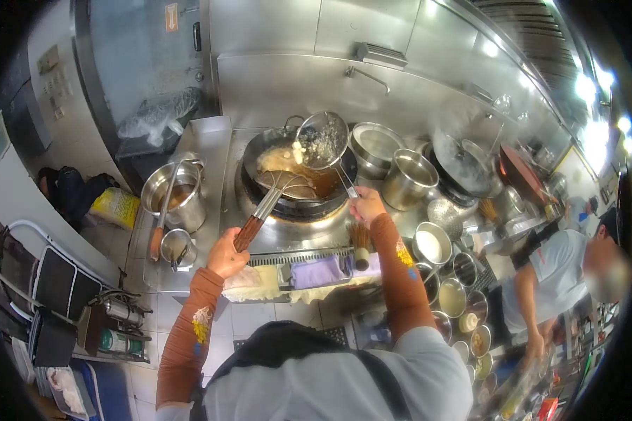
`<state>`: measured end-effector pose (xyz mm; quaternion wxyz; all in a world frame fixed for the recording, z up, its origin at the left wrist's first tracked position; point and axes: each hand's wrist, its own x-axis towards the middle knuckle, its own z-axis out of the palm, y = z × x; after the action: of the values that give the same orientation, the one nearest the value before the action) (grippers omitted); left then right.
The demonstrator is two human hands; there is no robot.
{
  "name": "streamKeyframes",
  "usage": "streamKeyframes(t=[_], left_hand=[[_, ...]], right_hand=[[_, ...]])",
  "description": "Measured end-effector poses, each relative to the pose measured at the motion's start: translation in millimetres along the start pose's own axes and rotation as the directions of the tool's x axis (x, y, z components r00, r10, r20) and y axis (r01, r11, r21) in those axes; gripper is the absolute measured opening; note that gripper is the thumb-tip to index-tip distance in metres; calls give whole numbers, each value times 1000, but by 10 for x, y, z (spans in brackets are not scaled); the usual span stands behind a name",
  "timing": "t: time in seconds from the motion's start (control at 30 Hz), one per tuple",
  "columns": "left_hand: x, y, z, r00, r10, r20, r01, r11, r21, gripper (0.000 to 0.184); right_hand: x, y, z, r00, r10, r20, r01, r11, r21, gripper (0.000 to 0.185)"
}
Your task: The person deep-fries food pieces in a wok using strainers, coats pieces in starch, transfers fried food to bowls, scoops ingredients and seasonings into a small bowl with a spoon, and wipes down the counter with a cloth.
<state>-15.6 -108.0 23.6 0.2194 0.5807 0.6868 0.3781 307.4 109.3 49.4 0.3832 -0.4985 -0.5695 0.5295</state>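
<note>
A wok (pixel 249 151) of brown liquid with pale foam sits on the range. My left hand (pixel 226 257) is closed around the wooden handle of a skimmer (pixel 283 184), whose metal head is low over the liquid. My right hand (pixel 367 205) grips the metal handle of a round mesh strainer (pixel 345 133). The strainer is tilted over the wok's far right side, with small pale pieces (pixel 323 144) in it. Some whitish bits (pixel 298 152) show at its left rim; I cannot tell whether they are falling. A bamboo brush (pixel 361 245) lies by my right forearm.
A pot (pixel 156 188) with a ladle stands left of the wok, beside a small metal cup (pixel 178 247). Metal pots (pixel 410 184) and a steaming wok (pixel 463 165) are to the right. Folded cloths (pixel 317 272) line the front edge. Another person (pixel 551 270) works at right near several bowls.
</note>
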Motion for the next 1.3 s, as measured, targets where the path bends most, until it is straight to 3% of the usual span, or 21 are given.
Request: streamKeyframes(t=[0.27,0.37,0.57,0.77,0.87,1.13,1.23,1.3], left_hand=[[-46,-290,358,997,11,76,-9,999,-32,64],[-33,-360,547,995,22,95,-17,998,-57,66],[-51,-382,703,991,34,129,-29,999,-46,75],[-68,-282,644,991,-2,136,4,1000,-14,77],[-51,-335,723,993,13,118,-14,1000,2,76],[-129,-89,712,997,12,83,-12,1000,0,74],[-138,82,725,995,68,78,-59,993,-106,74],[-137,28,739,996,33,84,-22,992,-125,73]], right_hand=[[-211,-62,-15,998,44,-45,-43,999,23,36],[-275,-109,15,993,80,-88,-71,992,105,29],[-237,59,-27,996,87,4,-87,983,161,37],[-219,217,-68,979,174,105,-202,875,439,53],[-290,178,-72,977,189,99,-213,836,506,53],[-397,115,73,987,138,87,-163,867,471,55],[-443,50,207,986,149,76,-167,871,463,55],[-445,37,297,987,144,68,-159,883,441,45]])
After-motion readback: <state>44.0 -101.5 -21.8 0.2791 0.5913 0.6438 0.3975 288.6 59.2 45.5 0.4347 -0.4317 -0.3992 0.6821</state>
